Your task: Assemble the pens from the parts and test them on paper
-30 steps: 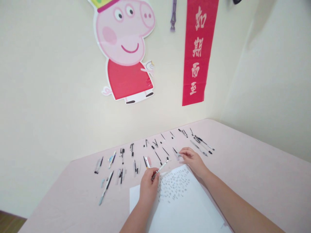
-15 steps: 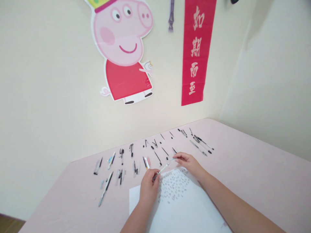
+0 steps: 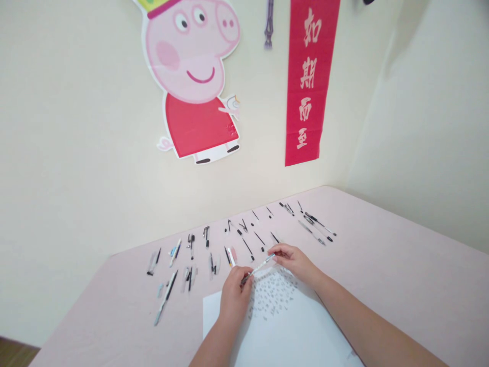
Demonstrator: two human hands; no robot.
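My left hand (image 3: pixel 234 298) is closed around the lower end of a slim clear pen (image 3: pixel 258 267) held just above a white sheet of paper (image 3: pixel 290 331) covered with small scribbles. My right hand (image 3: pixel 294 259) pinches the pen's far tip, where a small clear piece sits. The pen stretches diagonally between both hands. Both forearms rest over the paper on a pale pink table (image 3: pixel 401 265).
Several pens, refills and caps (image 3: pixel 191 255) lie in rows across the table beyond the paper, with more pens (image 3: pixel 315 224) at the right. A cartoon pig cut-out (image 3: pixel 194 76) and a red banner (image 3: pixel 309 81) hang on the cream wall behind.
My right hand left the table by the loose parts and came back to the pen's tip, carrying a small clear piece. My left hand kept the pen.
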